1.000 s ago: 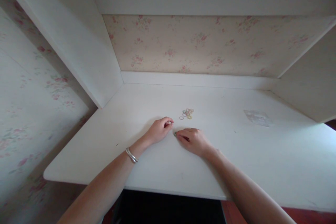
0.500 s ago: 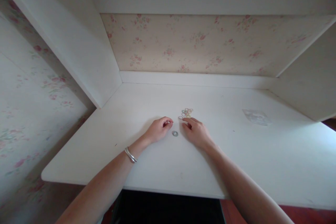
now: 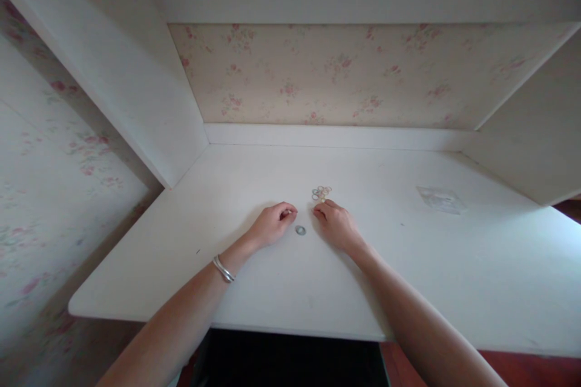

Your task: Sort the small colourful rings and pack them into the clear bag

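Several small thin rings (image 3: pixel 321 192), pale and multicoloured, lie in a loose pile on the white desk. Just on the near side of that pile is my right hand (image 3: pixel 336 224), thumb and forefinger pinched together; a thin ring appears to be in the pinch, mostly hidden by the fingers. Facing it, my left hand (image 3: pixel 272 224) rests with its fingertips pressed together, and whatever is between them is too small to make out. Between and slightly below both hands lie grey-green rings (image 3: pixel 300 230), close together or overlapping. A silver bangle is on my left wrist.
A clear plastic bag (image 3: pixel 440 199) lies flat on the right of the white desk (image 3: pixel 254 175). Side panels and a floral-papered back wall enclose the desk. A tiny dark mark (image 3: pixel 198 251) shows left of my left forearm.
My right forefinger was stretched to a ring at the pile's near-left edge. That ring no longer lies there, and the right fingers are drawn in and pinched. The left hand is nearly still.
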{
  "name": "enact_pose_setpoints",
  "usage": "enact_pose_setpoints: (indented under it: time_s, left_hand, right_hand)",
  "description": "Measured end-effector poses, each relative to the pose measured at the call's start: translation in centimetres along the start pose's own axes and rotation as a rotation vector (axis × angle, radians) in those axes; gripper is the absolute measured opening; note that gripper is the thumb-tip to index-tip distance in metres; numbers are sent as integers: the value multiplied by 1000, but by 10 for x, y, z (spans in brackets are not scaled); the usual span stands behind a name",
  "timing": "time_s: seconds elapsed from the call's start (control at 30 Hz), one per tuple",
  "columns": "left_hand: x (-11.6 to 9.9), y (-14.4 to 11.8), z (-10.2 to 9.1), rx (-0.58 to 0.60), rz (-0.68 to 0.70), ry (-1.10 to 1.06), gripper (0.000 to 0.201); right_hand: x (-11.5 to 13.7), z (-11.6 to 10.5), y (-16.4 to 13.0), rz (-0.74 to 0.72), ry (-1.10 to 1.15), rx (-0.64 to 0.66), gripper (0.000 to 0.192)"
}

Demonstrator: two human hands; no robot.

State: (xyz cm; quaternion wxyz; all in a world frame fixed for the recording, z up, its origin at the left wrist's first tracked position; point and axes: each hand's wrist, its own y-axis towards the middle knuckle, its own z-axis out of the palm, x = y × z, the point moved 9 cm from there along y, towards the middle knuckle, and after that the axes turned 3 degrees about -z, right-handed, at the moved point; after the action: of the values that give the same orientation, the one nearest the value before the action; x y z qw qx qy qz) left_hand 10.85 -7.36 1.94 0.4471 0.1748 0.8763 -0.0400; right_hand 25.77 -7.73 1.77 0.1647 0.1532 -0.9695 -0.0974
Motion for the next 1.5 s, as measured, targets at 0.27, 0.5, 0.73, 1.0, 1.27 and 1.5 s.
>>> enact_pose_setpoints:
  time_s: [0.27,0.5,0.73,1.0,1.27,1.5]
  left_hand:
    - [-2,0,1,6,9,5,25]
    - [-1,0,-1,-11,46,-2,23]
    - [-1,0,-2,-3,50,-4,23]
    - [-1,-1,0,-6,40,10,23]
    - [2,18,1,4,42,62,25]
    - [-22,58,26,53,193,358,21]
  right_hand:
    - [8,-5,-6,-74,101,-20,24]
    - [37,-9,-22,-233,293,19,22]
    - [50,-6,-26,-330,300,28,20]
    - [53,-4,-27,-342,253,36,22]
    - [21,-25,-21,-123,333,-128,23]
    - [-27,-28,-17,124,239,-215,24]
